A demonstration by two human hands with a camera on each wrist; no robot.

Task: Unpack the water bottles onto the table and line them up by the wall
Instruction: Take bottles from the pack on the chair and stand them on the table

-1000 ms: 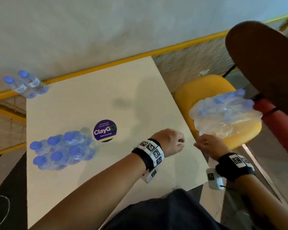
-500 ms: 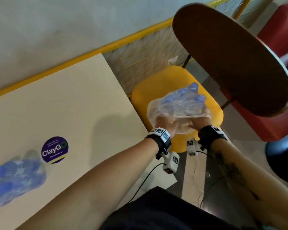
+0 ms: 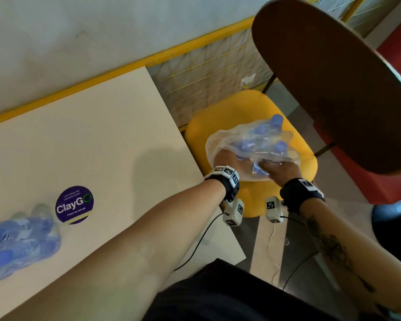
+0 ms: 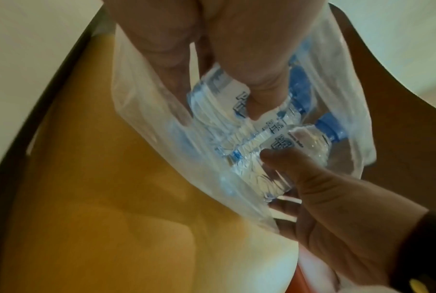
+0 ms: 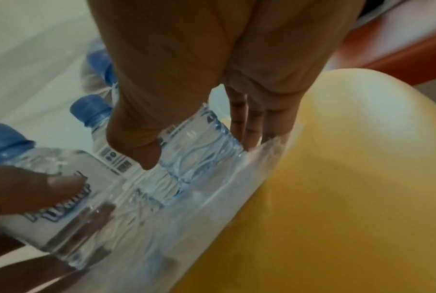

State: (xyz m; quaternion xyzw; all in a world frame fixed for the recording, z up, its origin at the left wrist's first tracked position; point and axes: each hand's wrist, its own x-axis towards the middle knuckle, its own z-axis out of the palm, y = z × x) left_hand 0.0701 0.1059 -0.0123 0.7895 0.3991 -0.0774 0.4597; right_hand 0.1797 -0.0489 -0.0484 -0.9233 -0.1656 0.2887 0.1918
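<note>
A torn clear plastic pack (image 3: 252, 144) of blue-capped water bottles lies on the yellow chair seat (image 3: 306, 163) right of the table. Both hands are inside the wrap. My left hand (image 3: 227, 158) (image 4: 219, 107) grips one bottle (image 4: 237, 105) (image 5: 61, 208) between thumb and fingers. My right hand (image 3: 278, 166) (image 5: 199, 148) curls round a second bottle (image 5: 194, 156) (image 4: 309, 142) lying beside it. Other bottles' blue caps (image 5: 91, 107) show deeper in the wrap. A cluster of bottles (image 3: 16, 242) stands on the cream table (image 3: 102, 140) at its left edge.
A round dark brown tabletop (image 3: 333, 77) overhangs the chair at the upper right, with a red seat (image 3: 380, 181) beyond it. The grey wall (image 3: 79, 31) with a yellow rail (image 3: 195, 45) runs along the table's far side. A purple ClayGo sticker (image 3: 74, 205) marks the table.
Both hands left the table's right edge and reached into the pack on the chair. My view swung right, so the bottles by the wall dropped out of sight.
</note>
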